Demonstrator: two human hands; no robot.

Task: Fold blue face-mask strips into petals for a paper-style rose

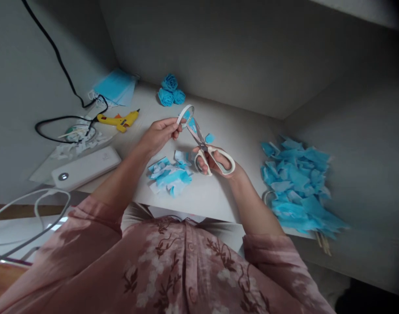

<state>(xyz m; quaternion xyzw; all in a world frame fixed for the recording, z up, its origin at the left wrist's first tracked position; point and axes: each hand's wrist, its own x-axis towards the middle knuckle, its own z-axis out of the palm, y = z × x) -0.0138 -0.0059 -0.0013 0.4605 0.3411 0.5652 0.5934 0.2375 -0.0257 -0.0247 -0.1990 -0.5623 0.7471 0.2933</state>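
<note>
My left hand (162,133) pinches a thin white ring that looks like a roll of tape (183,113), raised above the tabletop. White-handled scissors (230,161) are in my right hand (221,165), with fingers through the loops. Their blades are spread and point up at the ring, with the tips close to it. A blue piece (192,125) shows behind the ring and blades; whether it is held cannot be made out. Just beyond the scissors lies a small blue scrap (209,138). Blue and white cut pieces (173,174) are heaped nearer my body.
Three blue rosettes (169,89) stand by the back wall. Leftward are blue face masks (116,85), a yellow glue gun (121,122) with a black cord, white scraps (88,139) and a white power bank (86,168). A big blue pile (294,174) sits at right.
</note>
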